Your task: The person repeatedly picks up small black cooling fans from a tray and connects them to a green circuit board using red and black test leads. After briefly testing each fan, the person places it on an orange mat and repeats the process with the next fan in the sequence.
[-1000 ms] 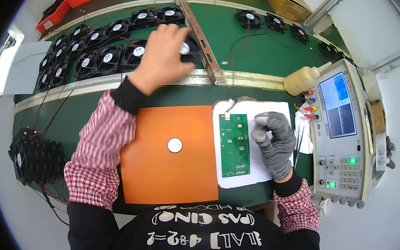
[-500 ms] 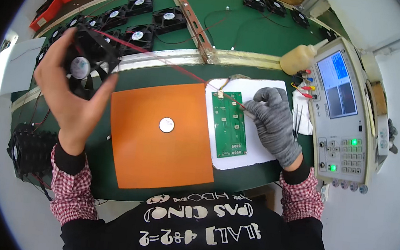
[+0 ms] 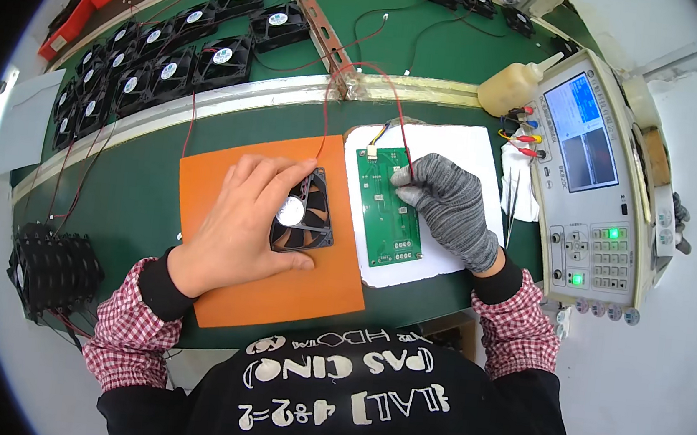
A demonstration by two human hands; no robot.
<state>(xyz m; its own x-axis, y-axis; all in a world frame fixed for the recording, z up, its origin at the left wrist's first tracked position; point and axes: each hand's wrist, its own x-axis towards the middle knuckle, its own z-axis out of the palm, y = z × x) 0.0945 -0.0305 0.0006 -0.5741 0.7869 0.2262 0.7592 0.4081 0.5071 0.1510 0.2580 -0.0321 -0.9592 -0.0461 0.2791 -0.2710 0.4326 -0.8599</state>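
Note:
A black square cooling fan [image 3: 314, 229] lies on the orange mat [image 3: 291, 292]. My bare left hand [image 3: 239, 224] rests over its left side, thumb at the near edge and fingers at the far edge. A white disc [image 3: 290, 211] shows at the fan's middle, partly beside my fingers. From the fan a thin red cable [image 3: 371, 66] arcs up and over to the right. My gloved right hand [image 3: 446, 206] pinches the cable's end at the right edge of a green circuit board [image 3: 382, 221]; the tip is hidden by the fingers. The board lies on a white pad [image 3: 453, 265].
Rows of black fans [image 3: 170, 70] stand at the far left, with a stack of fans [image 3: 54, 269] at the near left. On the right are a test instrument [image 3: 593, 199] with a lit screen, a yellowish bottle [image 3: 509, 89] and tweezers [image 3: 515, 192]. A metal rail [image 3: 317, 17] crosses the back.
My left hand has brought the fan down from the raised left onto the orange mat. My right hand has shifted slightly left and down, still pinching the cable's end by the board.

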